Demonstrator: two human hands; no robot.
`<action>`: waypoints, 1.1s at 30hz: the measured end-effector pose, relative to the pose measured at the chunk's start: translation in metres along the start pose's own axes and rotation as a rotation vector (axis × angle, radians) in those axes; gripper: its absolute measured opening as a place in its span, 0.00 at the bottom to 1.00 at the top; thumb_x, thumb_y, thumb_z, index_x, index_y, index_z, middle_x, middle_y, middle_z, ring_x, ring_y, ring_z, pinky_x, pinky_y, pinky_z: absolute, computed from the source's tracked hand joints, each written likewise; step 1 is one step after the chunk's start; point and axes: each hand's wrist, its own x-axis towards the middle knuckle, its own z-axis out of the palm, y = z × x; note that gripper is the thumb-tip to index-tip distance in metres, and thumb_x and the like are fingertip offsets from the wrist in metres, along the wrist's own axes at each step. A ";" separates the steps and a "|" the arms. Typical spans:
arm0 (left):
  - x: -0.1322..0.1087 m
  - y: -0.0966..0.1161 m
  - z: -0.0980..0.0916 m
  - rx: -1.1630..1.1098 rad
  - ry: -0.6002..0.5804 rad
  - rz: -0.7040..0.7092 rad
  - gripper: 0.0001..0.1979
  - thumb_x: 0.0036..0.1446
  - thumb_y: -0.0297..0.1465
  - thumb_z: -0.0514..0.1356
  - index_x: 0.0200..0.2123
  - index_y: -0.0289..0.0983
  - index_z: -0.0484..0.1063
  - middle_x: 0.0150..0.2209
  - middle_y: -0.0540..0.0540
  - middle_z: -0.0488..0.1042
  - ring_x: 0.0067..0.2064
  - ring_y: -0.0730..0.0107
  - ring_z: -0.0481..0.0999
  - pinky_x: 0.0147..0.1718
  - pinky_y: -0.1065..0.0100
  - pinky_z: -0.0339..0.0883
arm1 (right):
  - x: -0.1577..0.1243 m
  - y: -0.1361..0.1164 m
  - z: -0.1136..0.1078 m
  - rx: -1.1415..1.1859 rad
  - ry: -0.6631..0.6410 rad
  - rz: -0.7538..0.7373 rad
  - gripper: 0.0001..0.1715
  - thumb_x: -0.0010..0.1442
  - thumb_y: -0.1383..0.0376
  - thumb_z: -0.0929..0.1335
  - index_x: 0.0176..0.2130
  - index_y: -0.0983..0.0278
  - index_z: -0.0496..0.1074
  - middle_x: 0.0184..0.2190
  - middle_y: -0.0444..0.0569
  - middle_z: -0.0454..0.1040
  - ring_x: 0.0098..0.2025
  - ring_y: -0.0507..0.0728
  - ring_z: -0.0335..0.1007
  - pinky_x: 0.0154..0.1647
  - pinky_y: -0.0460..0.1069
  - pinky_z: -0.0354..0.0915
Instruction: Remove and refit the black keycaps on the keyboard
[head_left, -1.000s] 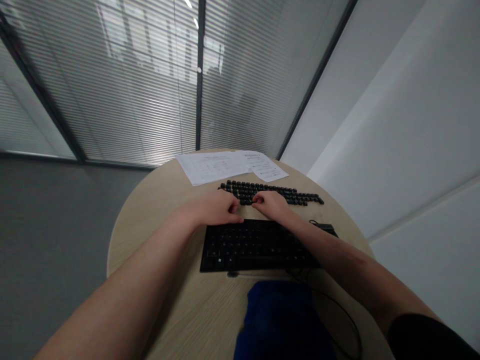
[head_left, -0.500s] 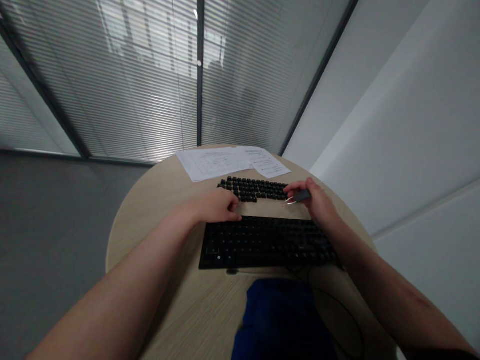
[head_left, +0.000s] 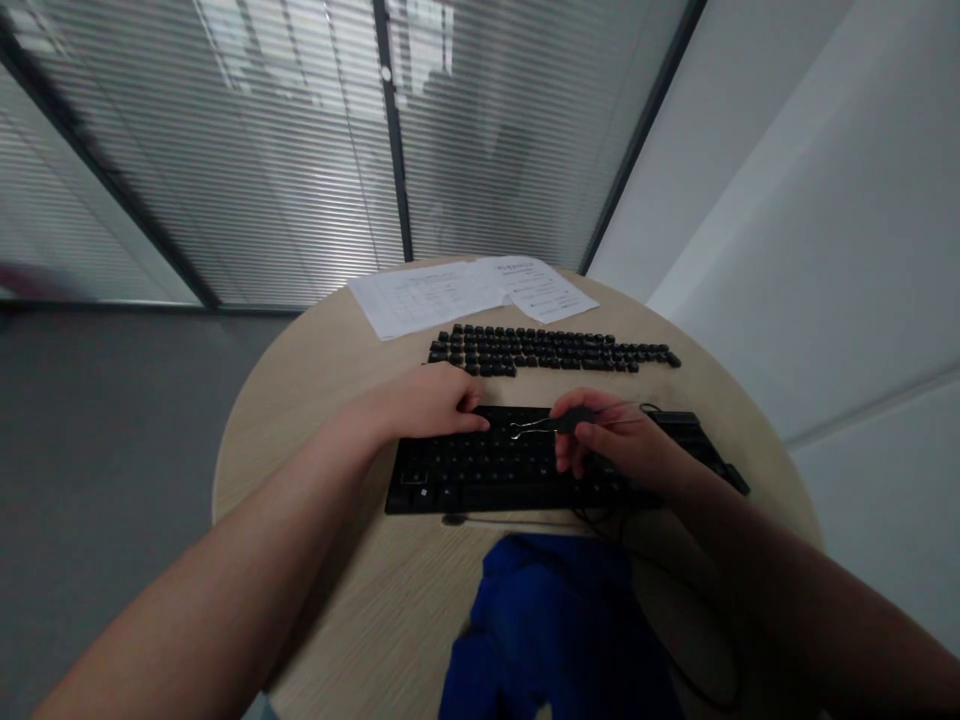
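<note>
right hand (head_left: 604,438): grasps wire tool (head_left: 574,420), prongs point left | keyboard (head_left: 480,468): lies beneath tool and right hand, long axis left-right | left hand (head_left: 431,400): keyboard's far edge, fingers curled, grip can't tell

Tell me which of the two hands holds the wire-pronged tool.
The right hand, over the keyboard: it holds the dark-handled tool, wire prongs pointing left. The left hand, at the keyboard's far edge, shows no tool.
</note>
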 end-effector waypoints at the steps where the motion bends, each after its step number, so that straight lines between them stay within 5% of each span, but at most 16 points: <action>1: 0.000 0.000 0.000 -0.002 -0.003 0.011 0.15 0.58 0.41 0.64 0.24 0.39 0.70 0.23 0.50 0.71 0.27 0.68 0.66 0.28 0.64 0.52 | 0.000 0.001 0.000 -0.015 0.021 -0.013 0.27 0.60 0.43 0.74 0.44 0.61 0.70 0.28 0.45 0.77 0.28 0.54 0.77 0.25 0.46 0.71; 6: -0.001 0.004 0.000 0.003 -0.014 0.038 0.15 0.57 0.40 0.65 0.24 0.39 0.67 0.23 0.51 0.69 0.27 0.69 0.66 0.28 0.64 0.52 | 0.003 0.008 0.011 -0.084 0.191 -0.014 0.26 0.63 0.41 0.68 0.35 0.60 0.67 0.20 0.40 0.69 0.19 0.49 0.65 0.18 0.42 0.59; 12: 0.000 0.012 0.003 -0.030 -0.053 0.101 0.17 0.57 0.41 0.66 0.24 0.39 0.66 0.22 0.52 0.68 0.26 0.70 0.65 0.28 0.65 0.52 | 0.001 0.015 0.024 -0.179 0.242 0.039 0.22 0.65 0.45 0.65 0.34 0.60 0.64 0.19 0.38 0.66 0.16 0.48 0.59 0.16 0.42 0.55; 33: 0.001 0.019 0.007 0.021 -0.060 0.101 0.13 0.54 0.40 0.67 0.26 0.40 0.70 0.22 0.51 0.68 0.25 0.69 0.64 0.26 0.65 0.49 | -0.003 0.009 0.028 -0.586 0.053 -0.014 0.11 0.66 0.56 0.64 0.34 0.60 0.64 0.19 0.38 0.63 0.20 0.50 0.58 0.21 0.45 0.53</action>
